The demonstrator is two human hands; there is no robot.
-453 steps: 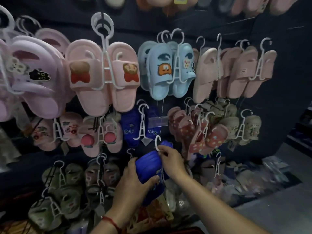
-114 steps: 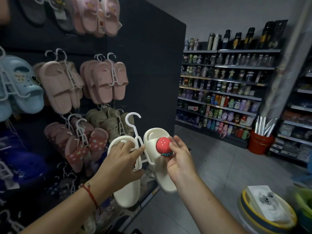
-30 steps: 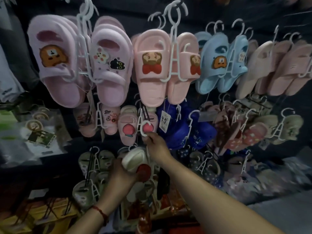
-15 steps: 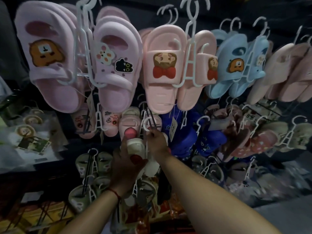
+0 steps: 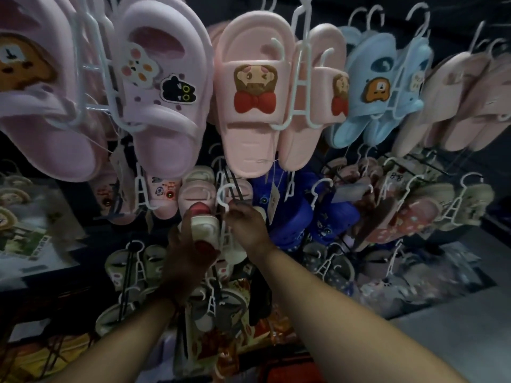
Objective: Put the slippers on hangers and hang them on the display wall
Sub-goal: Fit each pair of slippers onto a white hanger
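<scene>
Head view: my right hand (image 5: 246,225) pinches the white hanger (image 5: 224,200) just under its hook, long axis upright, hook right by the black peg (image 5: 235,189), while my left hand (image 5: 188,250) grips the cream slippers (image 5: 204,229) below-left; peg tip lost in dark clutter.

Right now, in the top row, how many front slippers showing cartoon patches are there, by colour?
Lilac slippers: 2
Pink slippers: 2
Light blue slippers: 2
Total: 6
</scene>
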